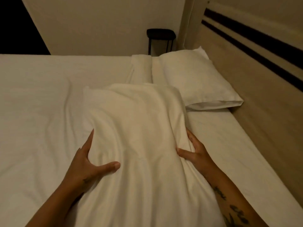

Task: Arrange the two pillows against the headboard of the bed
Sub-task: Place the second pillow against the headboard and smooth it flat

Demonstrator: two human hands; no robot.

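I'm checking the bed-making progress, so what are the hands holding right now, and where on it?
Both hands, left and right, grip the soft white fabric pillow by its two long side edges, near the end closest to the person.

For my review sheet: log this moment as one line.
left hand: gripping held pillow | right hand: gripping same | second pillow: against headboard | step: placing held pillow

Your bed [41, 104] wears a rumpled white sheet. One pillow [193, 79] lies flat just beside the headboard [262, 76]. A second pillow [136, 128] rests mid-mattress, nearer you.
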